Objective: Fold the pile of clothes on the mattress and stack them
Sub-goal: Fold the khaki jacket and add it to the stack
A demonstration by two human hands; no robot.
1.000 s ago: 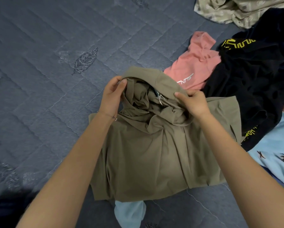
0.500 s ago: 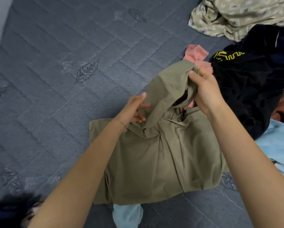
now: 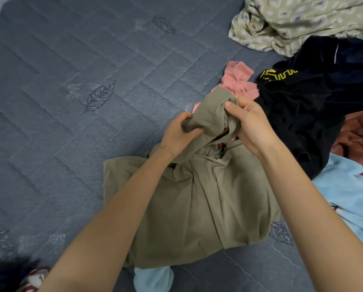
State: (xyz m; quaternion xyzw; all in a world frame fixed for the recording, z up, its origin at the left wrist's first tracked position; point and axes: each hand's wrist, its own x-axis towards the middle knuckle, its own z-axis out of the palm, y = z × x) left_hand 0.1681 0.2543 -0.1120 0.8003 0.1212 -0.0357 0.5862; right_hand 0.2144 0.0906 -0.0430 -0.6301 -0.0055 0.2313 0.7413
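Observation:
An olive-green garment (image 3: 208, 203) lies partly folded on the grey quilted mattress (image 3: 71, 102), in front of me. Its upper part is lifted off the bed. My left hand (image 3: 176, 135) grips the raised olive fabric from the left. My right hand (image 3: 250, 123) pinches the same raised fold from the right, thumb on top. To the right lies the unfolded pile: a pink top (image 3: 239, 81), a black garment with yellow print (image 3: 298, 106), a light blue garment (image 3: 353, 199) and a rust-coloured one (image 3: 361, 140).
A patterned beige cloth (image 3: 302, 20) is bunched at the far right. A pale blue piece (image 3: 153, 279) pokes out under the olive garment's near edge. Dark cloth and a red-and-white item (image 3: 33, 279) sit at the near left corner. The mattress's left edge runs along the frame's left side.
Both hands raised the olive garment's crumpled upper part off the bed and shifted it right, toward the pink top. My left hand closed on the fabric beside my right.

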